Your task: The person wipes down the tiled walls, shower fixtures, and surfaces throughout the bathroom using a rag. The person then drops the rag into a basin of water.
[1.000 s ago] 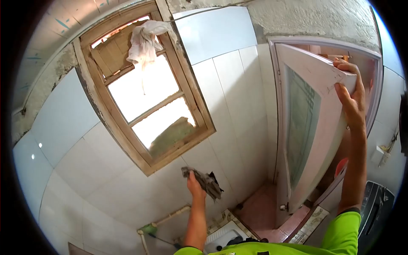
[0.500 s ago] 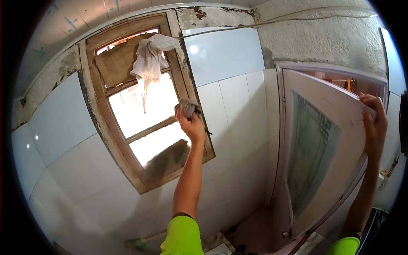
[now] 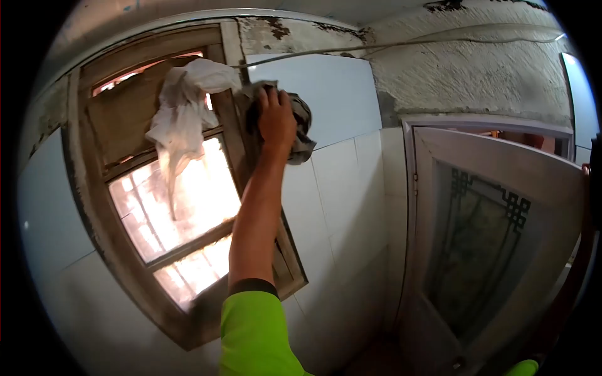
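My left hand [image 3: 276, 122] is raised and presses a crumpled dark grey rag [image 3: 303, 147] against the wall, where the wooden window frame [image 3: 233, 128] meets a glossy pale tile [image 3: 338, 94]. Its fingers are spread over the rag and bent into it. At the far right edge, part of my right hand [image 3: 586, 169] shows at the top corner of a white door [image 3: 545, 188] with a patterned glass panel. Most of that hand lies in shadow or is cut off.
A whitish cloth [image 3: 188, 94] hangs over the upper window beside a brown board [image 3: 125, 119]. A cable [image 3: 414, 44] runs along the rough plaster [image 3: 464, 75] above the tiles. The door stands ajar in its frame [image 3: 407, 163].
My left hand has moved the rag up from beside the window's middle onto the wall near the upper tile. The view has shifted, and my right hand now sits at the image edge.
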Demonstrator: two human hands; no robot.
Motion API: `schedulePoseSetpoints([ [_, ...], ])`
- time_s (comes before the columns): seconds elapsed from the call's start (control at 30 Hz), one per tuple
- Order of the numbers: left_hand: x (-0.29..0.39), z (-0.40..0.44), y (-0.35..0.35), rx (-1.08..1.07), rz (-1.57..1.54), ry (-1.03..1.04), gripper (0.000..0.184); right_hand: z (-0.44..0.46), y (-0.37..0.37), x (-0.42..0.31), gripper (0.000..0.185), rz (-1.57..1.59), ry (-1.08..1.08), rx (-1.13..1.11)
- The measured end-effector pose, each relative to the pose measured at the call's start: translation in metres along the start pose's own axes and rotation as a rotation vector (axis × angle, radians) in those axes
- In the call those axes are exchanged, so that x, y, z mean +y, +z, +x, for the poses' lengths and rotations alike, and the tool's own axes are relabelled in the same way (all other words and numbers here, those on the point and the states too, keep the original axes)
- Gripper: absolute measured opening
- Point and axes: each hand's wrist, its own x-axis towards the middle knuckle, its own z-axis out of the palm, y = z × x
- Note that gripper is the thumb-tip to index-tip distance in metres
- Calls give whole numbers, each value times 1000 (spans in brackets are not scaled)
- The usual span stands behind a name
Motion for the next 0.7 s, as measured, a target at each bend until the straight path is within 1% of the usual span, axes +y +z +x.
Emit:
schedulePoseSetpoints([
  [0.03,-6,12,7,44,63,31,38,4,1,13,37,-27,-25,47],
  [0.07,-6,23,10,71,76,36,37,8,1,25,37,-44,-18,48],
  [0.13,-9,43,27,135,106,66,35,14,2,45,46,-231,-123,157],
  [0.17,-6,45,38,127,92,62,35,19,3,51,46,-246,-123,153],
  [0.23,8,49,38,97,129,42,37,20,5,59,51,-221,-94,225],
  [0.27,19,48,36,-14,107,-16,39,20,5,58,51,-231,-86,220],
  [0.3,27,43,43,-21,100,-7,39,17,7,47,50,-162,-57,183],
  [0.33,34,39,51,-77,81,17,39,17,7,43,50,-90,-27,149],
  [0.37,42,32,58,-136,63,40,39,21,4,53,50,-94,-17,146],
  [0.4,50,22,65,-208,42,80,39,28,-1,70,49,-169,-104,145],
  [0.43,60,7,77,-227,-33,97,39,32,-4,80,48,-242,-195,140],
  [0.47,68,-14,99,-215,-80,163,46,29,-3,74,48,-241,-189,131],
  [0.5,82,-37,104,-289,-131,189,45,23,1,60,46,-136,-80,117],
  [0.53,92,-69,122,-292,-152,258,44,19,4,46,44,-32,29,106],
  [0.57,106,-100,119,-478,-216,226,44,15,6,34,44,-32,37,102],
  [0.6,111,-146,141,-398,-269,325,44,12,8,22,43,-71,34,99],
  [0.63,117,-179,129,-533,-281,335,44,11,6,20,42,-111,31,95],
  [0.7,132,-246,101,-805,-298,341,43,14,4,32,42,-88,16,81],
])
